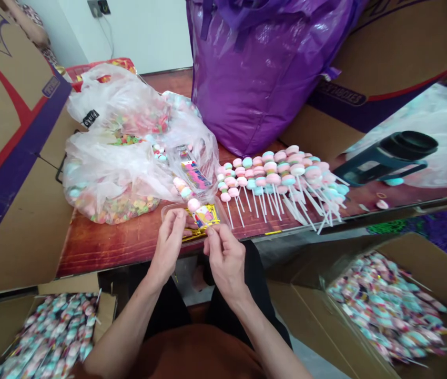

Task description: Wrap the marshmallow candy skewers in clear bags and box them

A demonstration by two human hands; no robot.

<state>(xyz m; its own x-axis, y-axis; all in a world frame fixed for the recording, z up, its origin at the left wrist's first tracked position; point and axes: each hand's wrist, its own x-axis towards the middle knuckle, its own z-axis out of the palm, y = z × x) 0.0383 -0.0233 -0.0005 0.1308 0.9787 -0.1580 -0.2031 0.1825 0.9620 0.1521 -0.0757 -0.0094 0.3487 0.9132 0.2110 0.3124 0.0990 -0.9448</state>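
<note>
A marshmallow skewer (185,191) with pink, white and blue pieces is between my hands, over the table's front edge. Around its lower part is a printed wrapper (204,216) with a yellow band. My right hand (226,256) pinches the wrapper's lower end between thumb and fingers. My left hand (169,243) is closed beside the lowest marshmallow, its fingers reaching behind the wrapper; their exact contact is partly hidden. Beneath lies a clear plastic tray (165,211) holding gold twist ties (192,235). Unwrapped marshmallow skewers (273,179) lie in a stack to the right.
Bags of candy (121,168) stand at the left, a purple bag (255,79) behind. A dark bottle (385,158) lies at the right. Open boxes of wrapped skewers, one lower left (61,326) and one lower right (389,310), flank my legs. Tall cartons (14,137) border the table.
</note>
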